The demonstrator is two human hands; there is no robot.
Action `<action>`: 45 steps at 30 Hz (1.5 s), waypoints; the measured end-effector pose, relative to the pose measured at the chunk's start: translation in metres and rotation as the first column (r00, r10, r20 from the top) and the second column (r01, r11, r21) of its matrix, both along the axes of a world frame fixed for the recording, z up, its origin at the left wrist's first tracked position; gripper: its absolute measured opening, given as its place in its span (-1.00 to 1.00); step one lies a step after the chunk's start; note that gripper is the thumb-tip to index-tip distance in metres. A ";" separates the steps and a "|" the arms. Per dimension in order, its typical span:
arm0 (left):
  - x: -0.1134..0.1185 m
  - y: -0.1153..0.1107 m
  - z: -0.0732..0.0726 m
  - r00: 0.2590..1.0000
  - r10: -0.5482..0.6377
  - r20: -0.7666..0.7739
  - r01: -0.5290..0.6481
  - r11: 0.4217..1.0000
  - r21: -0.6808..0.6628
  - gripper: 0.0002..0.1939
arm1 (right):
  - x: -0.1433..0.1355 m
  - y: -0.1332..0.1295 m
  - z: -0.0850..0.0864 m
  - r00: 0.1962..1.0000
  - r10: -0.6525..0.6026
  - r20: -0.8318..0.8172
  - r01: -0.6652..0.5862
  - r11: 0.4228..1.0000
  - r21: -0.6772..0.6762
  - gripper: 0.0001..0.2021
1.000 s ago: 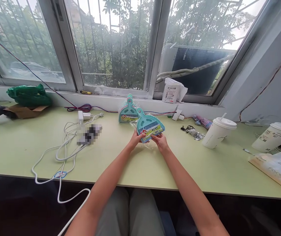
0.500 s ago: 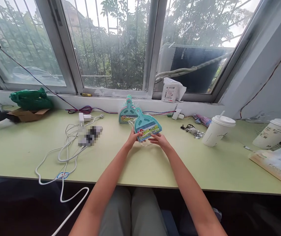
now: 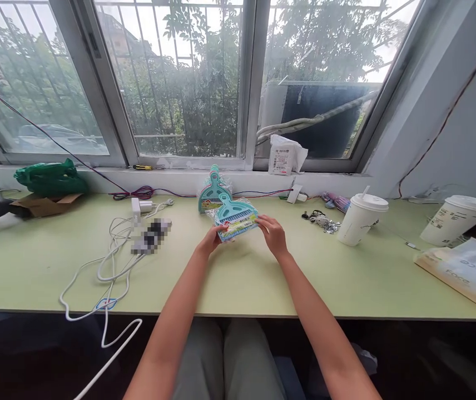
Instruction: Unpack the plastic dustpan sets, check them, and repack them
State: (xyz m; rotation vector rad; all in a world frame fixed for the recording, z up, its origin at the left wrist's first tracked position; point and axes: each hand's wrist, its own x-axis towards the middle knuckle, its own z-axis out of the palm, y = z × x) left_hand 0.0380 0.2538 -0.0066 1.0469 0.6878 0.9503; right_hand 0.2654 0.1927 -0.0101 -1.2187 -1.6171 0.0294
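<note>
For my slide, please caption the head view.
The left hand grips a wrapped turquoise dustpan; the right hand touches its corner.

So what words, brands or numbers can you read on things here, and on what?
"Face": tissue pack on the right.
Too small or blurred to read:
Printed card on the front toy dustpan.
Print on the dustpans behind.
Label on the windowsill package.
Markings on both lidded cups.
Tag on the white cable.

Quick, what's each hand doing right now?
Left hand: closed on the left side of the wrapped teal dustpan.
Right hand: fingers at its right edge; firm grip cannot be told.
</note>
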 end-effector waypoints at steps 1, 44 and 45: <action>-0.001 0.000 -0.001 0.999 -0.036 -0.035 0.036 0.999 -0.006 -0.56 | 0.001 0.003 -0.003 0.999 0.029 -0.040 -0.029 1.000 -0.004 -0.75; -0.067 0.118 -0.016 0.090 0.796 -0.598 -0.060 0.604 0.795 -0.54 | -0.080 0.182 -0.034 0.909 -0.234 0.345 0.245 0.969 0.014 -0.60; -0.066 0.126 -0.017 0.083 0.808 -0.583 -0.064 0.588 0.806 -0.49 | -0.080 0.191 -0.034 0.898 -0.253 0.360 0.259 0.965 0.032 -0.57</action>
